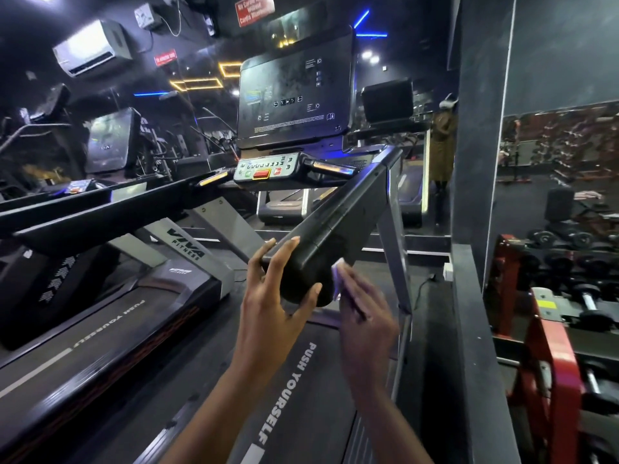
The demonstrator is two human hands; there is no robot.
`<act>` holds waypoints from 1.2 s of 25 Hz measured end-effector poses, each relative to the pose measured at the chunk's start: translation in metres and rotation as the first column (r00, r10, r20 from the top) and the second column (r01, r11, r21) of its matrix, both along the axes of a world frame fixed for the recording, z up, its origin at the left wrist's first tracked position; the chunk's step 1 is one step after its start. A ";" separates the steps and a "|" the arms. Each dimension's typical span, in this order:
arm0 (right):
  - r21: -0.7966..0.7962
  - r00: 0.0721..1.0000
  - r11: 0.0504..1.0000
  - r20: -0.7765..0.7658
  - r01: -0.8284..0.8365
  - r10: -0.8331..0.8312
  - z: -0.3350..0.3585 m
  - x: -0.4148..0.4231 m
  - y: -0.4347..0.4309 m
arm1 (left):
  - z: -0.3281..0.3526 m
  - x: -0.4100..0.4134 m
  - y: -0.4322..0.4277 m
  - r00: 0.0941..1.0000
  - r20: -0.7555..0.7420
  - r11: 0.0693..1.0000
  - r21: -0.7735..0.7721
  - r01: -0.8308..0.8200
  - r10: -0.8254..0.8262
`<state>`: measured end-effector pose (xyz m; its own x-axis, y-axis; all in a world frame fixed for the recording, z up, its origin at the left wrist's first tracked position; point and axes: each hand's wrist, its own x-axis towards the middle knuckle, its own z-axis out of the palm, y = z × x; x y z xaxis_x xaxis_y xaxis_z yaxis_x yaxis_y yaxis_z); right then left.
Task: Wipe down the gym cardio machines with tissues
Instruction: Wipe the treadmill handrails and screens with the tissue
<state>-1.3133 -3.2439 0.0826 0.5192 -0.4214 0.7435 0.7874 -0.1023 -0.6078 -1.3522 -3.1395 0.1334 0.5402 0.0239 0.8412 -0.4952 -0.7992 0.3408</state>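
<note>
I stand on a treadmill whose belt point(294, 390) reads "PUSH YOURSELF". Its thick black right handrail point(338, 226) runs from the console point(294, 92) down toward me. My left hand point(273, 303) cups the rail's rounded near end from the left, fingers spread over the top and thumb under it. My right hand point(363, 316) presses a small white tissue point(336, 272) flat against the right side of that same end. Most of the tissue is hidden under my fingers.
A second treadmill point(110, 316) marked "VIVA FITNESS" stands to the left, its handrail point(100, 209) crossing at chest height. A dark pillar point(479, 162) and low wall point(482, 346) close the right side, with a red dumbbell rack point(552, 333) beyond. A mirror wall is ahead.
</note>
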 end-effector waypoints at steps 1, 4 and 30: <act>-0.001 1.000 1.000 0.005 -0.013 0.013 -0.006 -0.012 0.008 | 0.001 0.000 0.001 1.000 0.008 1.000 -0.004 0.006 -0.006; 0.036 0.997 0.997 -0.036 -0.074 0.075 -0.019 -0.011 0.021 | 0.000 0.001 0.002 0.999 0.015 0.999 -0.033 0.034 -0.033; -0.195 0.999 0.981 -0.042 0.024 -0.033 0.050 0.077 -0.036 | 0.088 0.007 0.006 0.876 -0.478 0.992 0.128 -0.011 0.072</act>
